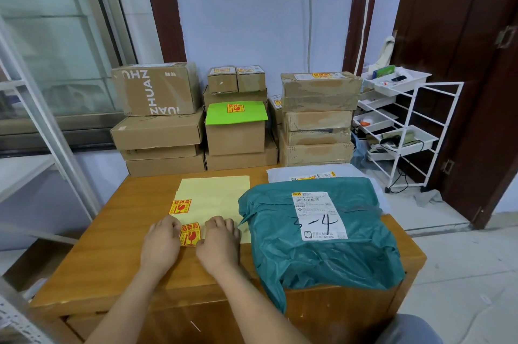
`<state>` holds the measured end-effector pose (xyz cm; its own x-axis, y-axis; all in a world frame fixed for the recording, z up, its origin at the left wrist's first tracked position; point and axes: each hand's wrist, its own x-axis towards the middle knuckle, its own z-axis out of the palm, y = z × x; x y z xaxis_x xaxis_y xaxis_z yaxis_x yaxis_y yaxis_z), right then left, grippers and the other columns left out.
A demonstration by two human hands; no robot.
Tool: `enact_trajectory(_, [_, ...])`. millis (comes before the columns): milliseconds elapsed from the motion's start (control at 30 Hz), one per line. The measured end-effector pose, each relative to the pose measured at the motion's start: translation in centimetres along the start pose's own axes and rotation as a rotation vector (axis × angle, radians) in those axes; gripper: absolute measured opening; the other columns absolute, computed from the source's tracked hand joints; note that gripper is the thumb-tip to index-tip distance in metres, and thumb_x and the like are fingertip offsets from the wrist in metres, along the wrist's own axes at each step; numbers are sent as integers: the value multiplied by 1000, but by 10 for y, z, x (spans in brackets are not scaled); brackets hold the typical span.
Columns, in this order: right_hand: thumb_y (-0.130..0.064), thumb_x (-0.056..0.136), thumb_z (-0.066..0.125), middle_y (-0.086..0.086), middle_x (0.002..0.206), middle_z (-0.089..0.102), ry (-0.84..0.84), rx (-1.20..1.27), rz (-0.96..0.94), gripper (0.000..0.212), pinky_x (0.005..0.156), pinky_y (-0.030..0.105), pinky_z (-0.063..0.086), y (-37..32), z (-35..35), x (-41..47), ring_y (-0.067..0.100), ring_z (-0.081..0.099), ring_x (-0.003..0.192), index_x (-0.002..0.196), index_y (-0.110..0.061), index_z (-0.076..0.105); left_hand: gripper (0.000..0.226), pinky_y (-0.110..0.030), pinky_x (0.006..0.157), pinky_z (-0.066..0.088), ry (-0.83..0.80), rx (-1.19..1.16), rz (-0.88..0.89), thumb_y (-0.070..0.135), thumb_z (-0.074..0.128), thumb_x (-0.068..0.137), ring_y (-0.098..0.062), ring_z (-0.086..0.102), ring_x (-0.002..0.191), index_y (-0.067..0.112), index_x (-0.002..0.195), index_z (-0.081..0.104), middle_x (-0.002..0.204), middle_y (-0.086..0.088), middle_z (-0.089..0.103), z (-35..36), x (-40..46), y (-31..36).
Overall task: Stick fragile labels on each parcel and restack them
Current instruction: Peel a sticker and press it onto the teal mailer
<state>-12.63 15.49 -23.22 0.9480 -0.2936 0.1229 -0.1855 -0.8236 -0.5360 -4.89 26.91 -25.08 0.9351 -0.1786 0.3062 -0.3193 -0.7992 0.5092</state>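
Observation:
A red-and-yellow fragile label (191, 234) sits at the near left corner of a pale yellow label sheet (217, 198) on the wooden table (117, 248). My left hand (161, 242) has its curled fingers on the label's left edge and pinches it. My right hand (220, 240) lies just right of the label, fingers curled down on the sheet, thumb at the label's lower corner. A second fragile label (180, 206) is on the sheet's left edge. A teal plastic parcel (319, 254) marked "3-4" lies to the right, with no fragile label visible on it.
Three stacks of cardboard boxes (235, 136) stand against the far wall; some carry fragile labels, one on a green sheet (236, 112). A white mailer (308, 172) lies behind the teal parcel. A white wire trolley (403, 130) stands at the right, a door beyond it.

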Motion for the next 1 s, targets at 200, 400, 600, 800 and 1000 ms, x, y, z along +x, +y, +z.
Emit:
enact_trajectory(200, [-23, 95, 46, 4, 139, 42, -4, 4, 4, 44, 109, 40, 27, 0, 0, 0, 24, 33, 128, 138, -11, 45, 13, -34, 64, 33, -18, -34, -48, 10, 39, 98, -24, 45, 86, 10, 93, 51, 100, -15, 63, 0, 1, -2])
enact_trajectory(400, [-23, 95, 46, 4, 140, 42, -8, -8, 1, 45, 109, 40, 27, 0, 0, 0, 24, 33, 128, 138, -11, 44, 12, -36, 58, 31, 13, -135, -132, 13, 37, 100, -31, 50, 77, 9, 95, 48, 92, -14, 60, -4, -1, 2])
enact_trajectory(600, [-22, 95, 46, 4, 141, 41, -10, 0, -1, 45, 108, 39, 27, 1, -1, 0, 24, 32, 128, 139, -11, 44, 12, -36, 62, 33, 22, -215, -140, 13, 38, 101, -30, 50, 79, 7, 96, 46, 91, -10, 57, -9, -5, 7])
enact_trajectory(800, [-19, 94, 46, 3, 139, 43, 7, 31, -5, 44, 109, 37, 25, 1, -2, -2, 23, 33, 128, 137, -13, 46, 12, -29, 56, 37, 38, -391, -120, 12, 42, 99, -20, 50, 74, 3, 96, 50, 91, -9, 59, -14, -10, 14])
enact_trajectory(1000, [-25, 96, 43, 0, 133, 47, 61, 136, 6, 37, 108, 35, 26, 2, -3, -4, 18, 37, 125, 131, -16, 51, 7, -28, 60, 40, 58, -464, -76, 9, 47, 98, -21, 54, 77, 5, 96, 51, 91, -7, 60, -16, -12, 12])
